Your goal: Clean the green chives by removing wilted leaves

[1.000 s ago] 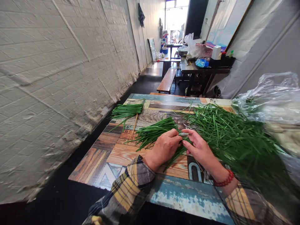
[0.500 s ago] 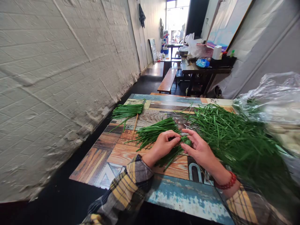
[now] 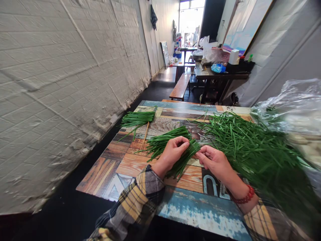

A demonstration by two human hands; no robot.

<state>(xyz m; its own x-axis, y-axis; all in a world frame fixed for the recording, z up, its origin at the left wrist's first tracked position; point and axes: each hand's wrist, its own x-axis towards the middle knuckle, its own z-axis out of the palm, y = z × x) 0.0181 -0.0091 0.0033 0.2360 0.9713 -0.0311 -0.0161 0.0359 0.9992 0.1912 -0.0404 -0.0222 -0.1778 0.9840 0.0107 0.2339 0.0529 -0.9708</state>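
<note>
Garlic chives are gathered in a bunch (image 3: 192,150) over the near middle of the table. My left hand (image 3: 173,152) is closed around this bunch, with thumb and forefinger pinching across it. At the right-hand ends of the stalks, my right hand (image 3: 216,161) has its fingertips pressed together on some chives; the exact grip is partly hidden. Another bundle of chives (image 3: 164,139) lies just behind and left of my left hand. To the right spreads a large loose heap of chives (image 3: 238,140).
At the table's far left lies a neat chive bundle (image 3: 139,117) beside thin wooden skewers (image 3: 145,135). A clear plastic bag (image 3: 298,100) stands at the right edge. Beyond the patterned table (image 3: 100,180) are a bench (image 3: 181,87) and a cluttered dark table (image 3: 213,74).
My right hand has moved slightly right and down, its fingers drawing together from a more spread pose. The bunch under my left hand now shows more fully, fanned toward me.
</note>
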